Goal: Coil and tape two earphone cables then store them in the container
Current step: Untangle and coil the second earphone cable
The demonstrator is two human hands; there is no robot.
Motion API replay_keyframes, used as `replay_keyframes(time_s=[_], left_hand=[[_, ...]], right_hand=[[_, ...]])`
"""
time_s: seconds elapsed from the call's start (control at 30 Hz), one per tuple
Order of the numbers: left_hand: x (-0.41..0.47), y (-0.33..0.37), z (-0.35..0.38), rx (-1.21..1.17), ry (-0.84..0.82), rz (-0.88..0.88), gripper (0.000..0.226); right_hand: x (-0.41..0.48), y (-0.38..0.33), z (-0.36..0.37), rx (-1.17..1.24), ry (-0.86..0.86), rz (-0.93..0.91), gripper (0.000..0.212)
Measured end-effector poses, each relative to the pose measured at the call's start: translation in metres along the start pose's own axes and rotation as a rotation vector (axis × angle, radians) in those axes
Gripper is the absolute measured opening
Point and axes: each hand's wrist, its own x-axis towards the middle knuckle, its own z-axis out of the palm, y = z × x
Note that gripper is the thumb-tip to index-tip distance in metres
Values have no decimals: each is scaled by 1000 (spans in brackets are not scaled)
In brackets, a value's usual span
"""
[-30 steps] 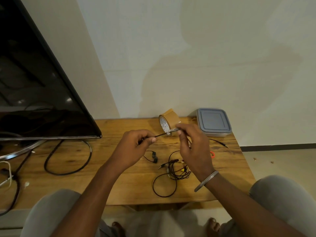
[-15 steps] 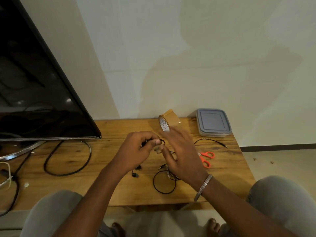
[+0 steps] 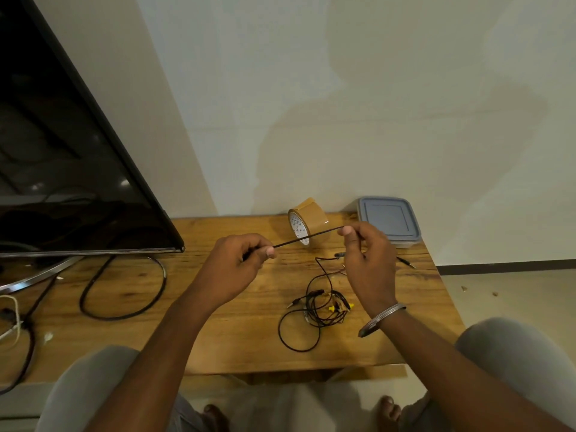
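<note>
A black earphone cable (image 3: 307, 236) is stretched taut in the air between my two hands. My left hand (image 3: 237, 263) pinches its left end and my right hand (image 3: 366, 257) pinches its right end, with the rest of the wire hanging down below. A second earphone cable (image 3: 318, 307), black with yellow tips, lies tangled on the wooden table (image 3: 243, 338). A roll of brown tape (image 3: 307, 221) stands on edge behind the stretched cable. The grey lidded container (image 3: 388, 218) sits shut at the table's back right.
A large black TV screen (image 3: 62, 169) leans at the left, with its metal stand and a thick black cable loop (image 3: 124, 288) on the table. More wires lie at the far left edge. A jack plug (image 3: 405, 262) lies right of my right hand. The wall is directly behind.
My hands were close together half a second ago; now they have drawn apart and pulled a length of cable taut. The right hand now covers the orange scissors.
</note>
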Motion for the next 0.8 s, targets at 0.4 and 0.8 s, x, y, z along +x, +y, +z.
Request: replay_keyframes(time_s=[0.4,0.8], left_hand=[[1,-2,1,-266,54,-182,21],[-5,22,35,-941,-44,-523,15]], right_hand=[[1,8,1,-111,36,113,28],[-53,-29,29,255,-528,34,28]])
